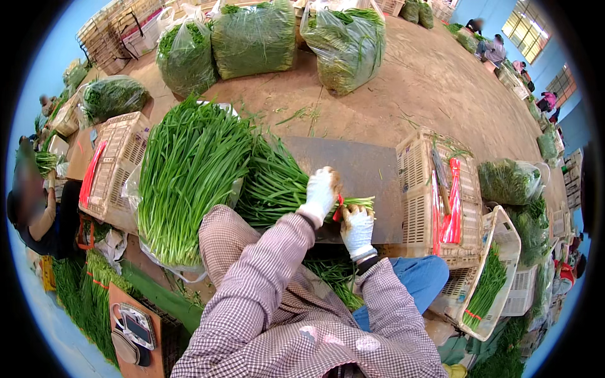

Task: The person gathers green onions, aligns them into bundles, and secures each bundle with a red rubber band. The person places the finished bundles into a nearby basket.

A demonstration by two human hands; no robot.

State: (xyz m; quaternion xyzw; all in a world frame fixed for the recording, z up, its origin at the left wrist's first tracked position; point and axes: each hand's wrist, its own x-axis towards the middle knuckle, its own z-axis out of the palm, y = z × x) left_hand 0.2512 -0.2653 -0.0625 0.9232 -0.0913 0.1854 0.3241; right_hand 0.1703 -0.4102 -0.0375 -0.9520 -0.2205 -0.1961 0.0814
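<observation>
A bunch of green Chinese chives [283, 184] lies across the left part of a dark flat board [364, 165] before me, its pale cut ends pointing right. My left hand [324, 191], in a soiled white glove, is closed around the stalks. My right hand [358, 231], also gloved, grips the bunch near the cut ends. Between the two hands a red tie [338, 208] goes around the stalks; whether it is fastened I cannot tell. To the left stands a big heap of loose chives [194, 179] in a clear plastic bag.
At right, an upturned plastic crate [416, 189] bears red ties [454, 203] and a knife-like tool [442, 184]. Beyond it, a crate [513, 236] holds tied chives [487, 288]. Full bags [253, 42] stand ahead. A co-worker sits at far left beside another crate [118, 160].
</observation>
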